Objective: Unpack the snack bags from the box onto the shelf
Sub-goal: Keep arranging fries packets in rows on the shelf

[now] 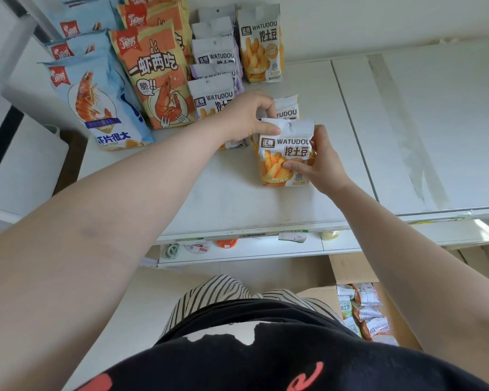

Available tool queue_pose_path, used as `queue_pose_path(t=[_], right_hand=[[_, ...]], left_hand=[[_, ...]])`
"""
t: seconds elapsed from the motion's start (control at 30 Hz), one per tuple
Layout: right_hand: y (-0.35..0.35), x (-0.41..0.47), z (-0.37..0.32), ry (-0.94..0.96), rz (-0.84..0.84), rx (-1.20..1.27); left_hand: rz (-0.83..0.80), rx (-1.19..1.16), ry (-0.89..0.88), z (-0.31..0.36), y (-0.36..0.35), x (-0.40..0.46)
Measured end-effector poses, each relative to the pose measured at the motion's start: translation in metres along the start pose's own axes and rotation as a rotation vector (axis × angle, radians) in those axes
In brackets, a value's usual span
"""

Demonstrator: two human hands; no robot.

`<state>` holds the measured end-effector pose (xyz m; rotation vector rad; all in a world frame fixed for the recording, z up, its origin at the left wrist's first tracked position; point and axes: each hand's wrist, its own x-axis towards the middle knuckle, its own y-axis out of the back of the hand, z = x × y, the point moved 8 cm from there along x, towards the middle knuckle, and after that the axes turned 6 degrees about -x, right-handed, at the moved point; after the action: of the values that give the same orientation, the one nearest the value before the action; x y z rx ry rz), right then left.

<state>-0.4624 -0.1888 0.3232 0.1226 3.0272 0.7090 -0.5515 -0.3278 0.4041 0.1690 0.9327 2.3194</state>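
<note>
Here, on the far left of the shelf (308,198), the blue shrimp bags (96,100) and orange shrimp bags (156,77) stand in rows, faces forward, likely so shoppers can read them. Beside them runs a row of small fries bags (213,97). The left hand (246,117) pinches the top edge of the front fries bag (285,153), while the right hand (319,165) curls round its right side, thumb on the face, apparently keeping it upright as it starts a new row just right of the others. Near right, below the shelf, the box (350,272) holds more bags to unpack.
</note>
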Motion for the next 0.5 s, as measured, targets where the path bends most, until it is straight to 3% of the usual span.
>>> queue_pose_path(t=[0.1, 0.17, 0.5], right_hand=[[-0.002, -0.004, -0.002, 0.007, 0.035, 0.06], [-0.01, -0.005, 0.003, 0.023, -0.038, 0.089], [-0.004, 0.028, 0.025, -0.074, -0.031, 0.06]], left_hand=[[0.06, -0.104, 0.034, -0.004, 0.008, -0.001], [0.056, -0.116, 0.046, -0.005, 0.01, -0.002], [-0.113, 0.123, -0.04, 0.014, 0.008, 0.027]])
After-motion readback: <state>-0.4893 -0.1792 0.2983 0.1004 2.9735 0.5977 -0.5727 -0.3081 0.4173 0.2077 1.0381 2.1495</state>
